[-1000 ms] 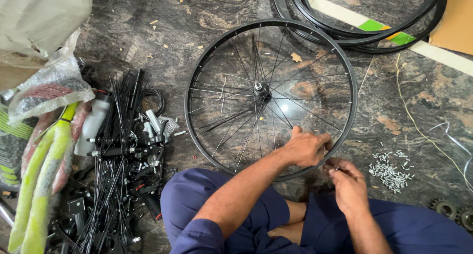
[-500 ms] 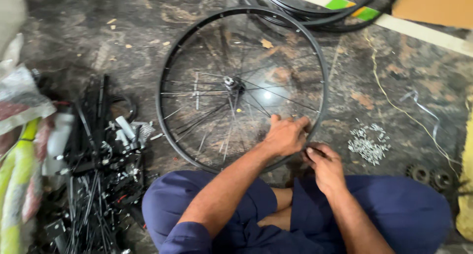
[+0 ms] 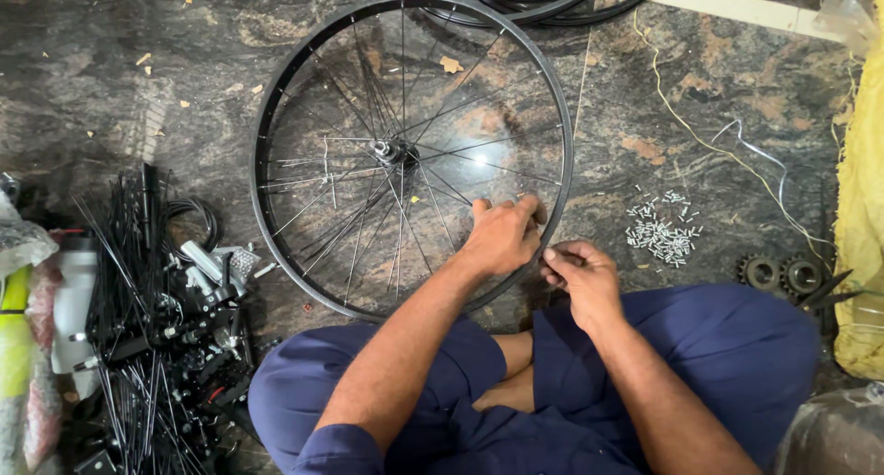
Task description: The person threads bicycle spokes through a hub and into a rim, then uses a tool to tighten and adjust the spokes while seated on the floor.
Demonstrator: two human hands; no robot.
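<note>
Shifted since half a second ago: bicycle wheel (image 3: 368,98) now nearer the middle of the view, both hands kept at its near right rim. Lying flat on the dark stone floor (image 3: 110,88), black rim and thin spokes fanned from the central hub (image 3: 385,149). Left hand (image 3: 502,236) closed over the rim's near right edge, fingers curled around it. Right hand (image 3: 582,277) just beside, fingertips pinched together at the rim on something too small to tell. Crossed legs in blue trousers (image 3: 718,346) along the floor's near edge. Pile of small silver nipples (image 3: 661,231) right of the wheel, two sprockets (image 3: 781,274) farther right, loose black spokes and parts (image 3: 147,318) heaped at left.
</note>
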